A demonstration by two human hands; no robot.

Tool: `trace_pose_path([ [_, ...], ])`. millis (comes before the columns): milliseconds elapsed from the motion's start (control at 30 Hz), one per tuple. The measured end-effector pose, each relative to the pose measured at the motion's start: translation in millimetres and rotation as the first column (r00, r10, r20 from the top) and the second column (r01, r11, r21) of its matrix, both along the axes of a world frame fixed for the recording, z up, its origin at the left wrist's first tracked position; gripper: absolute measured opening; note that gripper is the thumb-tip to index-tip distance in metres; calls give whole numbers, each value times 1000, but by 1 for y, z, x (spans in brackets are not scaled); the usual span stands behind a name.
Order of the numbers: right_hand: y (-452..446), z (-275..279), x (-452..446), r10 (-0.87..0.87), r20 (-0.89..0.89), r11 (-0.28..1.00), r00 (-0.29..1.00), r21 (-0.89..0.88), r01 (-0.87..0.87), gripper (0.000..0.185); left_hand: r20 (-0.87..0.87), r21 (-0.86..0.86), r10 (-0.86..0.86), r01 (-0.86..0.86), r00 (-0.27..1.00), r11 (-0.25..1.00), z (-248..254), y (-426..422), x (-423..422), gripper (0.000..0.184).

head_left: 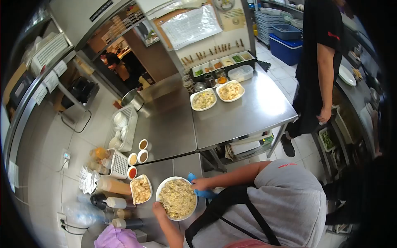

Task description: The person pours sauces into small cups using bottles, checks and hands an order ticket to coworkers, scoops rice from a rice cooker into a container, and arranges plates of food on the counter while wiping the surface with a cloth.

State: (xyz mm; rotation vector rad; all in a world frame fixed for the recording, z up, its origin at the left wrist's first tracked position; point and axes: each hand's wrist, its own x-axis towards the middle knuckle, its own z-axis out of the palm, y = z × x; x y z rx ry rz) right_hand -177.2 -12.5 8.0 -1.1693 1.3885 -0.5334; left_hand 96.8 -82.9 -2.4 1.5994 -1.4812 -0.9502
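Observation:
A large white bowl [158,188] of fried rice [178,198] stands on the steel counter in front of me. My left hand [159,211] is closed on the bowl's near-left rim. At the opposite side, my right hand [201,184] grips a blue cloth [202,193] beside the rim; whether the cloth touches the bowl I cannot tell. Left of the bowl sits a white dish [150,194] of pale fried crackers [141,190]. Small cups of sauce [143,156] are grouped just beyond it.
Two filled white dishes [203,99] stand on the far steel table [244,118], near a row of garnish tubs [217,64]. Sauce bottles [117,202], a white basket [120,164] and a purple cloth [117,237] line the left wall. A person in black [318,62] stands at the right.

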Motion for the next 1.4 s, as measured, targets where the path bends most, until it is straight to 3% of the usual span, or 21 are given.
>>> trace_pose_path([
  [67,13,22,-3,-42,-5,997,999,70,42,39,-103,67,32,-25,994,997,7,1,-14,24],
  [133,12,19,-3,199,-138,980,970,1,-201,40,-214,117,112,-89,970,989,18,3,-28,25],
  [200,20,27,-5,260,-129,965,957,10,-261,41,-332,174,226,-176,916,969,25,8,-48,27],
  [267,41,56,0,174,32,982,984,75,-175,42,-309,185,231,-180,923,966,26,9,-59,30],
  [400,10,-30,8,62,69,986,996,-158,-51,39,-402,210,176,-97,899,973,-14,-1,-51,32],
  [500,-2,-58,13,-58,107,984,993,-159,75,38,-440,306,260,-129,859,943,28,42,-76,31],
  [567,3,-26,6,-280,107,960,954,38,277,38,-502,458,62,205,862,865,-5,22,-39,35],
  [600,8,-7,-2,-265,41,964,963,38,264,37,-545,513,-29,361,838,779,-15,11,-25,38],
  [667,9,21,-9,-222,-84,974,971,33,226,35,-516,624,-17,390,856,677,4,4,-23,48],
  [700,-6,2,-8,-117,-205,993,972,-57,107,35,-501,672,-14,399,865,624,15,2,-26,53],
  [733,-26,-31,-10,-21,-331,991,943,-132,-24,34,-499,623,-6,363,867,693,19,0,-31,59],
  [800,-34,-42,-10,15,-395,985,918,-153,-82,33,-480,534,12,281,877,798,24,-5,-43,58],
  [867,-25,-11,-13,-89,-261,995,961,-62,76,33,-461,443,-11,241,887,864,17,-11,-47,56],
  [933,-15,0,-11,-181,-234,976,955,-162,145,33,-441,355,-75,250,894,901,9,-13,-50,51],
  [1033,-12,-7,-12,-238,-204,961,950,-192,200,33,-405,278,-76,202,911,939,12,-3,-54,49],
  [1267,-12,-4,-13,-229,-162,965,960,-169,202,34,-389,275,-49,167,920,947,-3,-6,-47,48],
  [1400,-4,6,-8,-278,-89,960,957,-74,272,35,-387,254,-7,114,922,961,-3,-2,-51,45],
])
